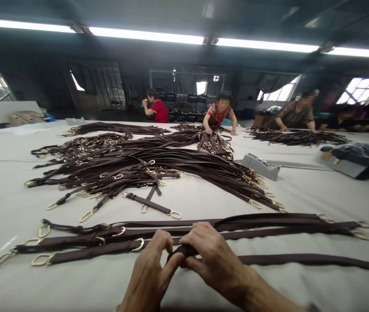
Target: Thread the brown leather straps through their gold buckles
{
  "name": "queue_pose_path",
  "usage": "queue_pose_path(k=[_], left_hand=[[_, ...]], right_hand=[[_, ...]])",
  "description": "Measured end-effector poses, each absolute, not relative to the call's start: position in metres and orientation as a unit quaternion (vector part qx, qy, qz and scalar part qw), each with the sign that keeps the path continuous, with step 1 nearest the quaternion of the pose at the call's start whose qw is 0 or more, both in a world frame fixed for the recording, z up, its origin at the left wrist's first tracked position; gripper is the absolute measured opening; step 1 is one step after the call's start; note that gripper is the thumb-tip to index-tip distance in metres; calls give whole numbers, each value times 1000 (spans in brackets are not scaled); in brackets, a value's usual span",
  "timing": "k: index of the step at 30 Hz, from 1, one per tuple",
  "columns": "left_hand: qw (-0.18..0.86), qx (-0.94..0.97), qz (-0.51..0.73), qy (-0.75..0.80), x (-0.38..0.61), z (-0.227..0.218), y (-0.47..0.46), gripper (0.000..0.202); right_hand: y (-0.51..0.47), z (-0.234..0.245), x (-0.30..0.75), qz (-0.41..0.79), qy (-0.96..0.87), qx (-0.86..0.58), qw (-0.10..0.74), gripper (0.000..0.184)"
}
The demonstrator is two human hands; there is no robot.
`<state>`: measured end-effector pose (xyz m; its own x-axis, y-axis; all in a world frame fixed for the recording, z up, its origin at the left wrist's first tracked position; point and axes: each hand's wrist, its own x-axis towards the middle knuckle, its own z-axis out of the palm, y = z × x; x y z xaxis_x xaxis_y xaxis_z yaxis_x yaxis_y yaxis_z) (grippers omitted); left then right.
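Observation:
Close to me at the table's near side, my left hand (155,264) and my right hand (210,260) meet, both pinching one dark brown strap (288,259). Between the fingers the strap is bent, and its long tail runs off to the right. My fingers cover most of the gripped part. Just beyond them lie several finished-looking brown straps (90,251) side by side, with gold oval rings (41,259) and buckles at their left ends. A short strap (152,203) with a gold buckle and ring rests farther in.
A big heap of brown straps (132,160) with gold hardware covers the middle of the pale table (5,203). A grey tape dispenser (260,167) stands right of it. Dark bundled goods (360,158) sit at the right. Several people (220,112) are across the table.

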<state>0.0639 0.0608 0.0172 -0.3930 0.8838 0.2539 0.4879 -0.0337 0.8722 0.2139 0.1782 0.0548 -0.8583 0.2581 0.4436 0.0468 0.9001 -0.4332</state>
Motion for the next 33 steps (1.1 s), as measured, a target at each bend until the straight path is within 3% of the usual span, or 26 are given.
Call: queue_pose_path(k=[2,4,10,13,22,25,30,33], left_hand=[[142,556,446,687,63,20,59,27],[169,580,414,681,63,23,58,29],[367,516,491,598,61,31,65,36],[413,480,542,552,62,35,66,36],[375,450,566,580,72,45,49,30],[382,426,562,597,57,32,32,27],[339,336,593,648,27,3,10,30],[301,385,589,644,38,8,21,26]], right_hand=[[179,55,214,167,-953,-59,246,16],[178,56,213,147,-959,-32,240,5],[182,65,212,171,-955,0,243,18],[187,67,212,213,-946,11,244,20],[199,52,224,296,-931,-54,208,23],[211,52,235,348,-914,-105,182,23],[239,62,254,439,-838,-241,219,29],[232,68,247,452,-848,-199,193,26]])
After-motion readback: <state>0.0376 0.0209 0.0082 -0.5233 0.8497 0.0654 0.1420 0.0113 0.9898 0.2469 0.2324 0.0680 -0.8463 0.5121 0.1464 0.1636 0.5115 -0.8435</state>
